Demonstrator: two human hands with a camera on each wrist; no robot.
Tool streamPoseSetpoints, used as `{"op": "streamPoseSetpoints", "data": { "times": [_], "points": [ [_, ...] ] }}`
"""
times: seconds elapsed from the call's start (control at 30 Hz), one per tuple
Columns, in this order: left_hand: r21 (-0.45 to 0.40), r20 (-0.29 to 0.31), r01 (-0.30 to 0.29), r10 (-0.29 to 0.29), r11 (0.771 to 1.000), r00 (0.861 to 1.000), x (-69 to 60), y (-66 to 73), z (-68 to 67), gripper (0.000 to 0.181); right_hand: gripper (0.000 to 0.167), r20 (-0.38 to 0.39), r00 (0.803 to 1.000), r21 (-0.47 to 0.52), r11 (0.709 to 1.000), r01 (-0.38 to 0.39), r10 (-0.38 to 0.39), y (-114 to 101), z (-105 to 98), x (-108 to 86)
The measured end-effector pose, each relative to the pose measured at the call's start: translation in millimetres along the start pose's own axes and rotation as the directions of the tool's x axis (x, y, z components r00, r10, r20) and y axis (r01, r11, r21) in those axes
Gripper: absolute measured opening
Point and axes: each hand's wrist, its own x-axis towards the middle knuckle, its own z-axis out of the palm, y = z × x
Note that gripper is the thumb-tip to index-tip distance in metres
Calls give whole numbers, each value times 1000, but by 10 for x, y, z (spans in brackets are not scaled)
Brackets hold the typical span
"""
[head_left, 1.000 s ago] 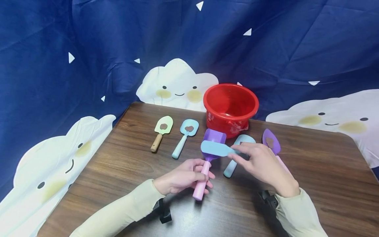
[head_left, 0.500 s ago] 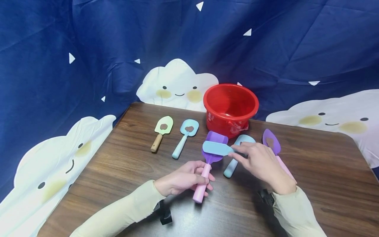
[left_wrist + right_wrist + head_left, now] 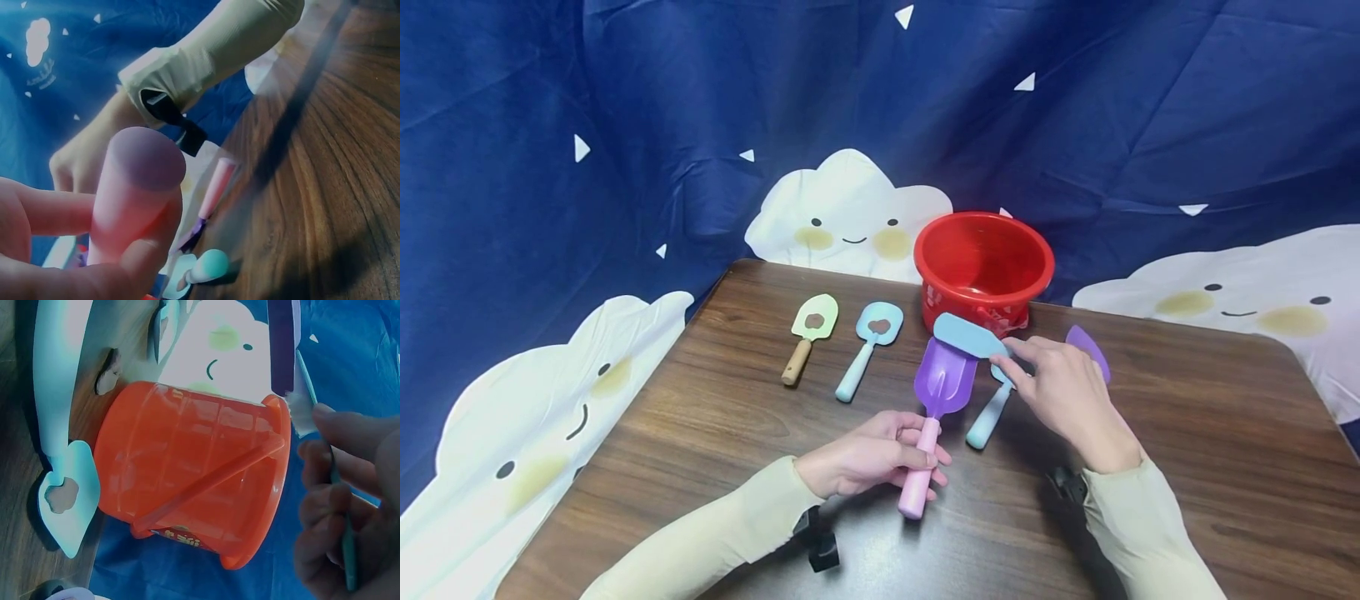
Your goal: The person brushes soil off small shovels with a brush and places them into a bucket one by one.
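My left hand (image 3: 872,457) grips the pink handle of a purple toy shovel (image 3: 946,385), its blade raised toward the bucket. In the left wrist view the pink handle (image 3: 128,206) fills the middle, fingers around it. My right hand (image 3: 1067,400) pinches a light blue spatula-like tool (image 3: 967,335) with a flat blade, held over the tip of the purple blade. In the right wrist view its thin teal handle (image 3: 349,556) runs through the curled fingers. No brown patch shows on the purple blade. The red bucket (image 3: 947,302) stands just behind both tools.
On the brown table (image 3: 700,417) lie a green shovel (image 3: 827,310) with a wooden handle and a blue shovel (image 3: 853,375), each with a brown patch. Another blue shovel (image 3: 988,423) and a purple shovel (image 3: 1088,350) are partly hidden by my right hand.
The blue spatula-like tool has moved from the middle of the purple blade up to its tip, near the bucket. The left hand has shifted the purple shovel slightly right.
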Motion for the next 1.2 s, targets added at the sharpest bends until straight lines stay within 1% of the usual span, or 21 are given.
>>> {"op": "streamPoseSetpoints", "data": {
  "times": [0.1,0.23,0.33,0.4,0.47,0.57,0.63,0.7,0.97,1.1,1.2],
  "points": [
    [-24,-5,-10,10,1000,1000,9,-11,-11,38,40,11,1000,47,999,-15,14,-6,-15,6],
    [-56,-15,-34,33,998,999,33,-13,-27,40,35,82,996,133,991,30,-41,-35,-73,-18],
    [-70,-32,-49,47,996,998,49,-6,-31,40,32,167,982,158,985,62,-88,-72,-125,-53],
    [-78,-47,-53,49,996,998,54,0,-29,39,33,221,970,157,985,69,-103,-99,-152,-69],
    [-85,-60,-52,47,995,997,55,6,-24,38,34,268,957,157,985,67,-108,-121,-175,-79],
    [-88,-67,-51,45,995,997,49,14,-17,37,35,328,940,168,985,38,-93,-143,-190,-81],
    [-86,-64,-49,43,995,997,43,18,-14,38,36,341,937,165,986,24,-80,-147,-186,-78],
    [-84,-59,-49,44,995,997,38,21,-10,38,36,340,938,154,988,11,-63,-141,-169,-73],
    [-56,-46,-36,33,998,998,21,15,8,37,33,244,969,60,998,26,-40,-71,-100,-63],
    [-43,-17,-23,23,999,1000,2,0,8,36,34,137,990,14,999,44,-46,-15,-74,-51],
    [-38,0,-23,23,999,1000,-10,-12,9,35,33,58,996,-19,998,64,-63,21,-61,-44]
  ]
}}
